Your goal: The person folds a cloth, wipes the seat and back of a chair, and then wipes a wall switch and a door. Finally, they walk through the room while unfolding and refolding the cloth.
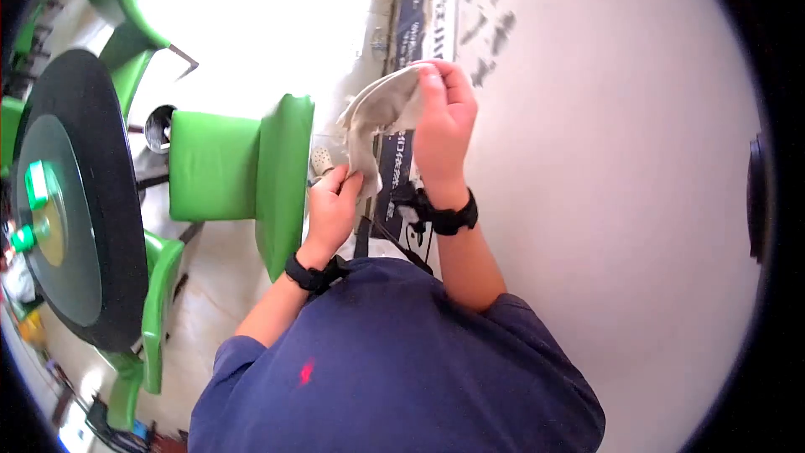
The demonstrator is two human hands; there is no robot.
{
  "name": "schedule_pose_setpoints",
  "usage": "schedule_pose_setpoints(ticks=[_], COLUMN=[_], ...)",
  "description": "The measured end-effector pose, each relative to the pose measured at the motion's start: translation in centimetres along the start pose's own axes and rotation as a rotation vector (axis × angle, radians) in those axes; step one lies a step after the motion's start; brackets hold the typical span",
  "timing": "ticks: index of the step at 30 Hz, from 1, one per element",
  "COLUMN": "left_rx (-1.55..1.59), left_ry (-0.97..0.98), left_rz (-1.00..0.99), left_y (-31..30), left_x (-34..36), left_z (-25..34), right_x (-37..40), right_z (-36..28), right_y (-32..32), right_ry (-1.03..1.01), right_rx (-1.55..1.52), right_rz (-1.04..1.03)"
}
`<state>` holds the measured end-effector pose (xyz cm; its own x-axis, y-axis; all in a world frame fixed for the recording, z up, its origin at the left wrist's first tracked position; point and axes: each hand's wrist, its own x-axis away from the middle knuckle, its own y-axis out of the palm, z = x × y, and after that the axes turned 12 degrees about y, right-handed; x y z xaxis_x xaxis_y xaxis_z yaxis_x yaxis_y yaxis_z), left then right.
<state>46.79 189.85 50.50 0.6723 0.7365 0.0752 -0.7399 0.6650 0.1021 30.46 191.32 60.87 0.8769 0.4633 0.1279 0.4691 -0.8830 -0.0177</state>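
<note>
A worn, greyish-beige cloth point(362, 141) hangs folded and bent between my two hands, in front of my chest. My left hand point(332, 208) pinches its lower end between thumb and fingers. Higher up and to the right, my right hand point(444, 122) grips the other end, thumb on the near face. Loose, frayed bits show along the cloth's edge. Part of the right fingers is hidden behind the fabric. Both wrists wear black bands.
A green chair point(216, 166) stands close on the left, beside a round black table point(113, 201) with a glass turntable point(80, 260). A small bin point(158, 130) is behind the chair. A white wall point(620, 184) runs along my right, and printed dark strips point(409, 17) lie at its foot.
</note>
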Motion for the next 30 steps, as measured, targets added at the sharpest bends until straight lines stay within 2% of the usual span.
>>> schedule_pose_setpoints(ticks=[2, 6, 10, 12, 14, 18, 20, 22, 23, 26, 28, 30], left_rx=[-0.031, -0.097, -0.112, -0.041, -0.089, -0.161, -0.248, -0.301, -0.376, -0.391, -0.393, -0.471], left_ry=[-0.072, -0.077, -0.083, -0.150, -0.164, -0.123, -0.106, -0.051, -0.044, -0.120, -0.124, -0.127], left_rz=[0.037, 0.023, 0.107, 0.120, 0.076, 0.155, 0.225, 0.309, 0.280, 0.356, 0.426, 0.414], left_y=[-0.8, -2.5, -2.6, -2.2, -2.4, -1.1, -0.5, -0.4, -1.3, -1.6, -1.5, -1.8], left_x=[-2.3, -5.3, -7.2, -7.5, -8.1, -12.0, -14.6, -17.0, -18.1, -22.4, -25.8, -29.1], left_z=[1.3, 2.0, 3.0, 3.8, 3.3, 4.2, 5.6, 5.3, 5.0, 7.2, 7.7, 7.2], right_x=[-4.4, -10.4, -14.1, -14.4, -15.1, -16.0, -17.6, -19.9, -21.3, -25.3, -28.5, -31.8], right_z=[0.5, 1.2, 3.3, 3.5, 3.2, 2.4, 3.5, 5.0, 5.3, 5.4, 5.2, 4.4], right_y=[0.3, -1.3, -2.7, -2.6, -1.3, 3.1, 5.7, 8.5, 9.9, 13.3, 14.9, 15.9], right_ry=[-0.013, 0.013, 0.185, 0.281, 0.168, 0.188, 0.173, 0.050, 0.031, 0.041, -0.079, -0.078], right_rx=[-0.021, 0.033, 0.136, 0.215, 0.443, 0.630, 0.687, 0.730, 0.680, 0.613, 0.572, 0.562], right_rz=[0.015, 0.001, -0.147, -0.275, -0.395, -0.694, -0.743, -0.802, -0.847, -0.989, -1.019, -1.044])
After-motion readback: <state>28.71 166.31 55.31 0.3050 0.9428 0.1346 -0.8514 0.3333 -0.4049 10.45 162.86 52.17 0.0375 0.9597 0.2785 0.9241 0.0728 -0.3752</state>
